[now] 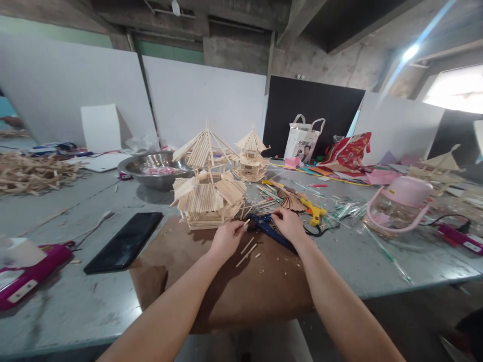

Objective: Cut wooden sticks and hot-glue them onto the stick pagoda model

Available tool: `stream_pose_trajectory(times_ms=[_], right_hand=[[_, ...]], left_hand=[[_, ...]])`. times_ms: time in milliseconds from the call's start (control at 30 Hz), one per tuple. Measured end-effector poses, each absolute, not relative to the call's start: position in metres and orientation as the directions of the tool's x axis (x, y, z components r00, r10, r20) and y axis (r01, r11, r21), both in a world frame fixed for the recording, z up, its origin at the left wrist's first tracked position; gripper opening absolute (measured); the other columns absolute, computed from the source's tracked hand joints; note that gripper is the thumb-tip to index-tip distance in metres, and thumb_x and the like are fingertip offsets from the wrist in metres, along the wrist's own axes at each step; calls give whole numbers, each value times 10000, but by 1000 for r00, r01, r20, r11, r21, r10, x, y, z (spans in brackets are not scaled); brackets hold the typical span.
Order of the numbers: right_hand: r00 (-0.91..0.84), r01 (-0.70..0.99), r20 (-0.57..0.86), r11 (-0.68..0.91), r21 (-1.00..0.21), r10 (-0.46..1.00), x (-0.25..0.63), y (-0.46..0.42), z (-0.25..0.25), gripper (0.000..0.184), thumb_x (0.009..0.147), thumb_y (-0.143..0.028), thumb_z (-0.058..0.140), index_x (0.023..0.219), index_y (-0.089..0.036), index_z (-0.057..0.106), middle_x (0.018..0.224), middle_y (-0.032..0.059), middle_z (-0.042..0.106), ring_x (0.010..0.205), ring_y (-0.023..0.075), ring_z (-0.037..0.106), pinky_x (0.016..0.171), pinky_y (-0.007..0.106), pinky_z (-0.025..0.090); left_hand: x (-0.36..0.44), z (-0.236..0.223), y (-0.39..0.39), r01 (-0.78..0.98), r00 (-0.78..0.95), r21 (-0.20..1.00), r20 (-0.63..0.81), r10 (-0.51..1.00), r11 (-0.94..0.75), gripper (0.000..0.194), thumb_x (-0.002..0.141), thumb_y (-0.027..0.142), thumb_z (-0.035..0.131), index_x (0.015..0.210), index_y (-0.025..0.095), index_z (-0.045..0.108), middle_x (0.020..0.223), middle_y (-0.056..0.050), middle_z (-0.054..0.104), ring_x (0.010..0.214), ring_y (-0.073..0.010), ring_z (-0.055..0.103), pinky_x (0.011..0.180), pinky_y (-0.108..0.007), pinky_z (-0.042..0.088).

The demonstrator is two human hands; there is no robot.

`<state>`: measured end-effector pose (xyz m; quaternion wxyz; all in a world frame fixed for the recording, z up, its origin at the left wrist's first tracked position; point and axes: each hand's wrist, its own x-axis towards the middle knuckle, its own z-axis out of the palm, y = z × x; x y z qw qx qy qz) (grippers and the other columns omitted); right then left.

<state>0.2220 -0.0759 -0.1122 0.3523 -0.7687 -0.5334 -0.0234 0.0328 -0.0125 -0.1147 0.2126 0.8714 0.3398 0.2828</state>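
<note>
My left hand (228,236) pinches a short wooden stick (246,222) between thumb and fingertips. My right hand (290,225) is closed at the fingertips over the blue-handled pliers (277,235); whether it grips them or something small is hidden. Just behind my left hand stands a pavilion model (209,196) of thin wooden sticks, its upper roof partly open between the ribs. Short cut sticks (247,254) lie on the brown paper sheet (226,296) below my hands.
A steel bowl (158,178) and a smaller stick pavilion (251,156) stand behind. At left lie a black phone (124,241) and a magenta power strip (41,274). Toward the right are a yellow glue gun (315,212), clear glue sticks, and a pink-lidded bottle (400,206).
</note>
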Motion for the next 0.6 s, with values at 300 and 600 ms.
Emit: stream_pose_trajectory(times_ms=[300, 600], right_hand=[[495, 837, 359, -324, -441, 792, 236, -74, -114, 163, 730, -240, 456, 792, -211, 604, 832, 55, 628, 815, 198, 554, 660, 296, 400], [523, 837, 306, -413, -358, 795, 246, -68, -117, 242, 748, -213, 408, 877, -167, 607, 907, 88, 604, 901, 212, 512, 770, 316, 368]], left_hand=[[33, -114, -9, 534, 597, 537, 308, 741, -653, 325, 788, 325, 360, 788, 157, 638, 619, -25, 589, 567, -115, 472, 538, -201, 313], [32, -114, -8, 514, 582, 582, 303, 755, -630, 268, 773, 265, 406, 850, 166, 643, 727, -50, 633, 641, -138, 527, 600, -218, 344]])
